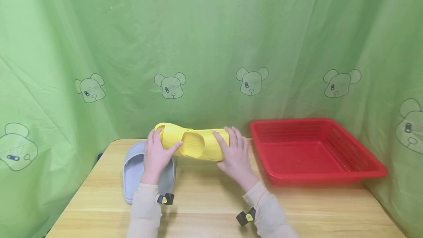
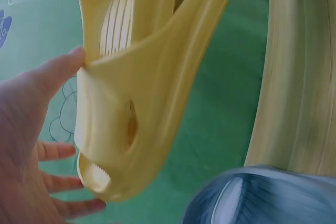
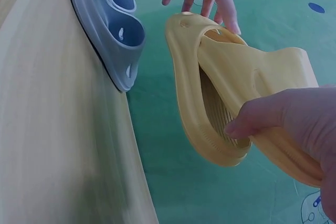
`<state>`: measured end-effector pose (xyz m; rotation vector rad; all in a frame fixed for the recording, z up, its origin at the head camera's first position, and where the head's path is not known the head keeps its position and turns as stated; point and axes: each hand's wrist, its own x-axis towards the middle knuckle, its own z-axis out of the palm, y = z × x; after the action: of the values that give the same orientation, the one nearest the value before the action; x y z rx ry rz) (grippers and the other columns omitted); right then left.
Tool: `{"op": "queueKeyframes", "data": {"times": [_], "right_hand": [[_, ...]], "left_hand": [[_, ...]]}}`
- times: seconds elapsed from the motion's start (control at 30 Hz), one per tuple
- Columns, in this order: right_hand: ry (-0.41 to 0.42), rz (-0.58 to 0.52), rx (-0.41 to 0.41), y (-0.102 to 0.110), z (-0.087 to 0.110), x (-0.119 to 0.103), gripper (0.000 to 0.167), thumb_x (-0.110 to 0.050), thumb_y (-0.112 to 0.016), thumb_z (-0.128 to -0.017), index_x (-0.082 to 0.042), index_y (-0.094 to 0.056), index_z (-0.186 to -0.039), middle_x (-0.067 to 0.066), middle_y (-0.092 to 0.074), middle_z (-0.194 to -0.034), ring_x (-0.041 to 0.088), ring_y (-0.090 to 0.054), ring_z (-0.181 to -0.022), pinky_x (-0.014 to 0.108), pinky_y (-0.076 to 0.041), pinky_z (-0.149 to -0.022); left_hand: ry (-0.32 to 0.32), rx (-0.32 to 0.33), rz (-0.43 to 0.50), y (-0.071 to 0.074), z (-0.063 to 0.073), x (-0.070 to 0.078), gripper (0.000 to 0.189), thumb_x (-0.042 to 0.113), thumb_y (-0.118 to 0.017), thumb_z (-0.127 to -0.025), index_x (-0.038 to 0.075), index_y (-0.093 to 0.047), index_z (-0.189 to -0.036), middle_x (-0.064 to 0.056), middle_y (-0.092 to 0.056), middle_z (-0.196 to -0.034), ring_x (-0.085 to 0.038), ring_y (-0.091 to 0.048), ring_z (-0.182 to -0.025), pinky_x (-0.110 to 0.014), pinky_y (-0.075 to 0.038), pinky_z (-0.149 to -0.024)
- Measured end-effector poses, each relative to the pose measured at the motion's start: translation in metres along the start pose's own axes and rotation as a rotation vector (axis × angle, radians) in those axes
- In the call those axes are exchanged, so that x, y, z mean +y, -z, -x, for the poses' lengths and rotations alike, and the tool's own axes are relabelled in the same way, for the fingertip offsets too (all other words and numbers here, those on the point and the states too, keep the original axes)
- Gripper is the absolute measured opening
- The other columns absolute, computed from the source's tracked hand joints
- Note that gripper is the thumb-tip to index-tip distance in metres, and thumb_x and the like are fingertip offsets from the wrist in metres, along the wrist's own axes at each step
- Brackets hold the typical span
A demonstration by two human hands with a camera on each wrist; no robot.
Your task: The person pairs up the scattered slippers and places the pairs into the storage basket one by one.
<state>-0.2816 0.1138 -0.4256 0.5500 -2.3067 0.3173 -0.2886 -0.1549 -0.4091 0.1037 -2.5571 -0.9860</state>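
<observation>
A pair of yellow slippers (image 1: 211, 144), fitted into each other, is held up over the table's far side between both hands. My left hand (image 1: 156, 157) holds the left end, thumb on the front and fingers around the end; in the left wrist view its thumb and fingertips lie along the slipper's edge. At the other end my right hand (image 1: 236, 159) grips the pair, its thumb over a sole rim in the right wrist view (image 3: 294, 124). Grey-blue slippers (image 1: 132, 173) rest on the table below the left hand, partly hidden by that hand and forearm.
A red plastic basket (image 1: 310, 175) with slatted walls stands at the table's right side. The wooden table (image 1: 205, 201) reaches back to a green curtain (image 1: 211, 39) printed with bear heads. Black straps sit on both wrists.
</observation>
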Motion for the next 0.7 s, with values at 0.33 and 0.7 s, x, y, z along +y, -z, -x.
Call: {"op": "queueKeyframes", "data": {"times": [0.33,0.7], "right_hand": [[0.004,-0.004,-0.027,0.009,-0.005,0.014,0.108,-0.020,-0.091,-0.048,-0.027,-0.041,-0.144,0.019,-0.036,-0.147,0.039,-0.026,-0.139,0.058,-0.028,-0.107],[0.077,-0.017,-0.008,0.019,-0.007,0.025,0.107,-0.023,-0.091,-0.047,-0.026,-0.043,-0.142,0.020,-0.037,-0.145,0.041,-0.029,-0.137,0.059,-0.030,-0.104]], "left_hand": [[-0.214,-0.069,-0.052,0.002,-0.004,-0.014,0.113,0.064,-0.079,-0.067,0.028,-0.019,-0.155,-0.017,-0.009,-0.164,-0.045,-0.016,-0.147,-0.070,-0.024,-0.111],[-0.353,-0.072,-0.199,-0.004,-0.005,-0.020,0.120,0.036,-0.092,-0.062,0.023,-0.018,-0.156,-0.020,-0.009,-0.163,-0.043,-0.007,-0.150,-0.066,-0.017,-0.116]]}}
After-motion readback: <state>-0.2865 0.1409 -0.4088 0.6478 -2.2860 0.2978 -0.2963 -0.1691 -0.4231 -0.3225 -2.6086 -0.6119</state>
